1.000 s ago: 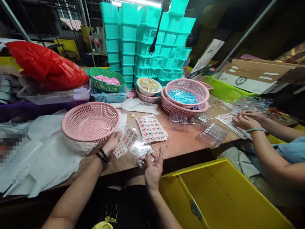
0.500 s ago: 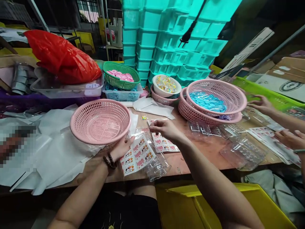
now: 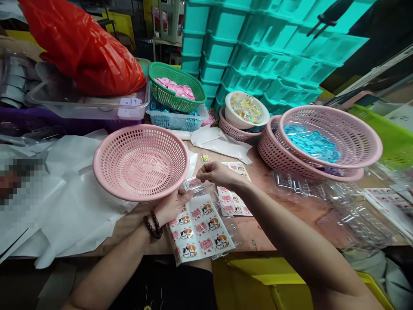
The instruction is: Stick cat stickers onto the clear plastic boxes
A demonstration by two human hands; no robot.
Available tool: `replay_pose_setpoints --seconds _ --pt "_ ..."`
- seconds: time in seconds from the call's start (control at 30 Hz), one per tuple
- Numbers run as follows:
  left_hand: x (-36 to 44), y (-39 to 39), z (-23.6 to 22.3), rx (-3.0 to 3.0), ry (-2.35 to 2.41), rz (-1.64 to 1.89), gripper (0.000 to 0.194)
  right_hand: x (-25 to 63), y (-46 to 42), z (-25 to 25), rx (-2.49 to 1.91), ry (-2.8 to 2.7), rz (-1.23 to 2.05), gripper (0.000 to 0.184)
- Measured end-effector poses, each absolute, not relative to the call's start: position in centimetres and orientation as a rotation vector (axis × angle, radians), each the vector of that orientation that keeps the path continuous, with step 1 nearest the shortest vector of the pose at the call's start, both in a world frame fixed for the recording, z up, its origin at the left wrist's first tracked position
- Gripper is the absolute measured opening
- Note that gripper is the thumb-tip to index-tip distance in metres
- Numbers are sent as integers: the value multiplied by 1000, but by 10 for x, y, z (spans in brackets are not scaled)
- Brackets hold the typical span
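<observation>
My left hand (image 3: 176,206), with a dark beaded bracelet at the wrist, grips the upper left corner of a white sticker sheet (image 3: 206,228) printed with cartoon cats and dogs. The sheet hangs a little over the table edge, and clear plastic packaging (image 3: 230,234) shows beside and under it. Close by, the fingers of my right hand (image 3: 217,174) are pinched together beside a small clear plastic piece (image 3: 193,182); what they hold is too small to tell. Beneath my right wrist lies a second sticker sheet (image 3: 230,201).
A pink basket (image 3: 106,183) stands behind my left hand. White backing paper (image 3: 74,193) covers the table at left. Stacked pink baskets (image 3: 271,157) with blue pieces stand at right, near clear plastic trays (image 3: 358,219). Behind are a white bowl (image 3: 228,114) and turquoise crates (image 3: 222,47).
The view has shifted closer. My right hand has moved from the second sheet's edge towards my left hand. The other person's hands at right have left the view.
</observation>
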State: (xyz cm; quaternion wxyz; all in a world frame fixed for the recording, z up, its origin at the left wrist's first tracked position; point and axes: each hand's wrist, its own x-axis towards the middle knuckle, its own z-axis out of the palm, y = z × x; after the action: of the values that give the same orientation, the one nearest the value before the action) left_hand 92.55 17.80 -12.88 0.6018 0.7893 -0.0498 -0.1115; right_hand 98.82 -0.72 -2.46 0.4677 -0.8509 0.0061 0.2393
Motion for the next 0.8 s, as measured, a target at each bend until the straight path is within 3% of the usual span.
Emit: replay_pose_setpoints --seconds 0.37,0.6,0.73,0.8 --pt "926 179 -125 1727 -117 -230 39 989 -4 -27 -2134 20 572 9" --pt "926 179 -125 1769 -95 -292 39 982 4 -28 -2469 -124 507 13" --pt "927 178 -125 1709 -99 -284 39 980 1 -26 -2785 -115 336 54" --pt "927 179 -125 1730 -89 -261 40 979 -8 -23 -2866 -28 305 61"
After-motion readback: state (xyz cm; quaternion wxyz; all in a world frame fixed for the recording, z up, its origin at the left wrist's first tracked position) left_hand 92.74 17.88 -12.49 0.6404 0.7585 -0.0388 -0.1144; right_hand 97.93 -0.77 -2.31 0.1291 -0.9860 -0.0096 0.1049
